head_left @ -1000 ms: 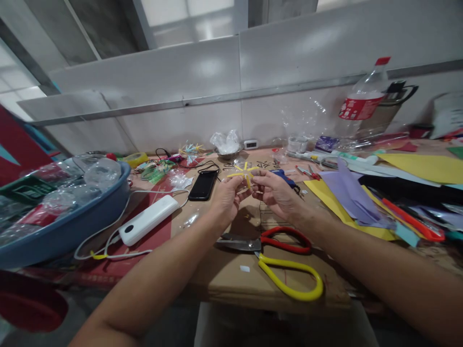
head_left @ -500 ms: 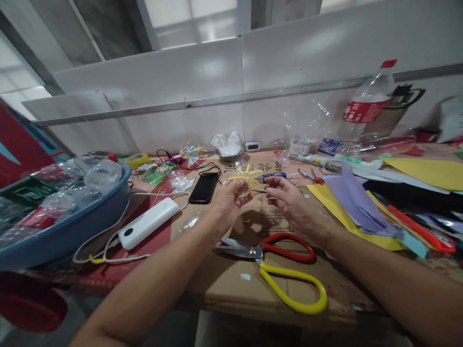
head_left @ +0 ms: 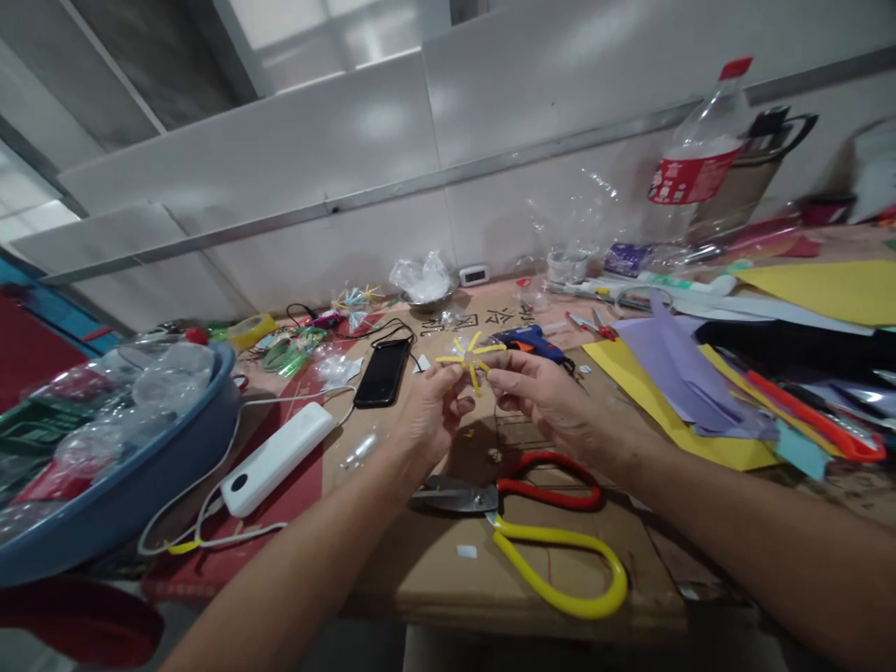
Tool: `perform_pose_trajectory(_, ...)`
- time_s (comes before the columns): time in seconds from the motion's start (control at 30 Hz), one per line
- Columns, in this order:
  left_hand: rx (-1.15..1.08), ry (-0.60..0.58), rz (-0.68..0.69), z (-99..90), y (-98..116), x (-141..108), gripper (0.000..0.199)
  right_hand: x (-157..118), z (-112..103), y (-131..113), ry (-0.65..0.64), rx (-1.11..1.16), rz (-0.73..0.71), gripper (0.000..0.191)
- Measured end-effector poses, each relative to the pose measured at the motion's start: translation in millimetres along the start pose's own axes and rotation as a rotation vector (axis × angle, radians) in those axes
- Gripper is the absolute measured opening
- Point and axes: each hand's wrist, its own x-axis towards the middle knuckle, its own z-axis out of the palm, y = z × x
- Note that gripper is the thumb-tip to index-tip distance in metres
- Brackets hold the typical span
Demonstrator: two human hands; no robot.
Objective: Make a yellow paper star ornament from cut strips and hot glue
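A small yellow star-shaped piece with thin arms (head_left: pixel 474 358) is held up over the cardboard at the middle. My left hand (head_left: pixel 435 411) pinches its lower left side. From the right, my right hand (head_left: pixel 539 397) has its thumb and forefinger closed on the right side of the same piece. Below both hands, scissors with one red and one yellow handle (head_left: pixel 560 560) lie on the cardboard (head_left: pixel 420 583). Behind my right hand sits a blue glue gun (head_left: pixel 536 342), partly hidden by the fingers.
At left are a blue basin (head_left: pixel 140 476) of plastic bottles, a white power bank (head_left: pixel 276 462) with its cable, and a black phone (head_left: pixel 382 371). Purple paper (head_left: pixel 682 373) and yellow sheets lie right. A large bottle (head_left: pixel 693 177) stands at the back right.
My right hand has moved left and now touches the yellow piece, which it was apart from before. The head view has tilted and shifted slightly, showing more of the blue glue gun.
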Motion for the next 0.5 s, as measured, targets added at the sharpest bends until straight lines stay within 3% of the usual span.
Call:
perform_pose_trajectory(0.2,0.058,-0.053,-0.069,5.1,-1.0,-4.8,0.034,0.5,-2.0,-0.1,-0.054,0.141,0.055,0.03)
perform_pose_trajectory(0.5,0.04,-0.112,-0.116,4.1,-0.1,-2.0,0.032,-1.4,0.8,-3.6,0.03,0.168,0.05,0.026)
